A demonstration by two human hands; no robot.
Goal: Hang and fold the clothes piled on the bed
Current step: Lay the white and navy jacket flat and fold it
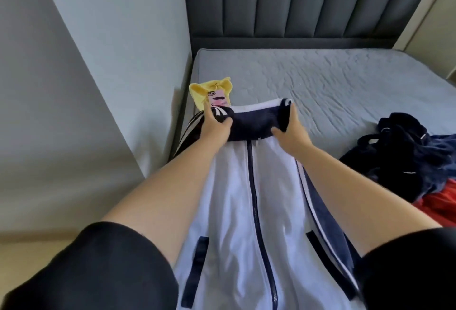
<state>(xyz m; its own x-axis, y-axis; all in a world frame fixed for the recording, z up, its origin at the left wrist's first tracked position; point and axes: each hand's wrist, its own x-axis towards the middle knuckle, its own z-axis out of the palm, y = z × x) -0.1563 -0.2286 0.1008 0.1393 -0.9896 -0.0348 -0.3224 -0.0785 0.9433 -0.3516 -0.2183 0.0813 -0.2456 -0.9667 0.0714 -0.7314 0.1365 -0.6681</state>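
— Grip: what has each hand got?
— The left hand (215,126) curls round the navy top fold of the white jacket (232,186) at its striped shoulder. The right hand (292,132) pinches the same fold at the other end, fingers over the far side, thumb on the near.
— And the jacket itself?
— Zipped, front up, stretched along the left edge of the bed (320,82), with a striped sleeve (188,132) slipping over that edge.
— Beyond it?
— A yellow cloth (201,90) with a phone (218,99) on it, just past the left hand at the left edge. A dark clothes pile (404,154) and a red garment (439,205) lie toward the right edge.
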